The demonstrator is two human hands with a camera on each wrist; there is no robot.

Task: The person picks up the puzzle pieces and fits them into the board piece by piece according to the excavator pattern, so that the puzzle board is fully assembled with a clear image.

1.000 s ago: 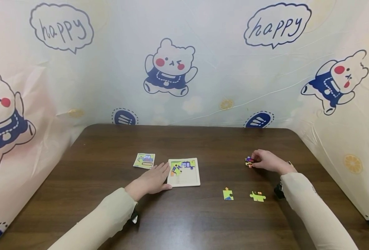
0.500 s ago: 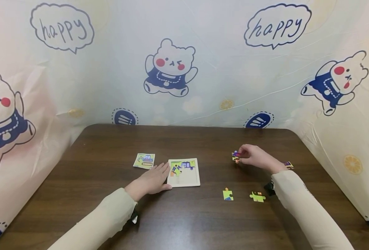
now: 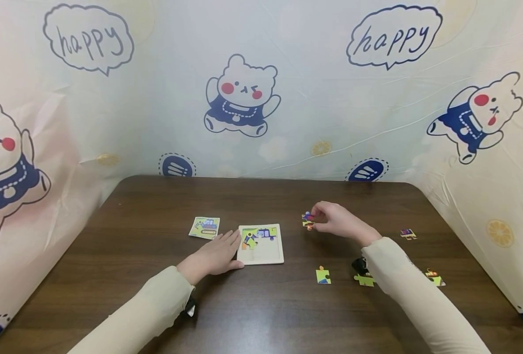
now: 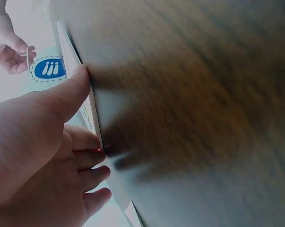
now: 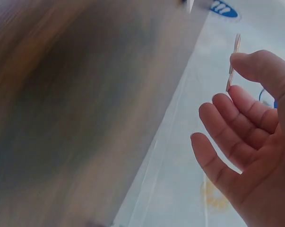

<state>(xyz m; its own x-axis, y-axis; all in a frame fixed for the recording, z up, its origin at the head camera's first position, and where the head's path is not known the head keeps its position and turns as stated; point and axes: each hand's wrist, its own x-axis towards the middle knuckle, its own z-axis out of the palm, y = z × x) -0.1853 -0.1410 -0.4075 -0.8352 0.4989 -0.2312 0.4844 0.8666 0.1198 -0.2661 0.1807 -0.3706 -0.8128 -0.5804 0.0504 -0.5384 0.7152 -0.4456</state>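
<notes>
My right hand [image 3: 342, 223] pinches a colourful jigsaw puzzle piece [image 3: 307, 222] above the table, to the right of the puzzle tray. In the right wrist view the piece [image 5: 233, 64] appears edge-on between thumb and fingertip, with the other fingers loosely bent. My left hand [image 3: 213, 254] rests at the left edge of the white square puzzle tray [image 3: 268, 251], thumb and fingers spread and touching its side. Pieces showing part of a blue vehicle on green fill the tray's upper part; its lower part is bare white. The left wrist view shows the left fingertips [image 4: 100, 172] by the tray's edge.
A small picture card [image 3: 205, 227] with a blue excavator lies left of the tray. Loose pieces lie on the right: a green one [image 3: 323, 276], another green one [image 3: 363, 280] partly behind the right sleeve, a purple one [image 3: 408, 234] and one [image 3: 436, 279] near the forearm.
My right hand has carried the puzzle piece leftward toward the tray, uncovering the purple piece and another on the right. The left hand and the tray have stayed put.
</notes>
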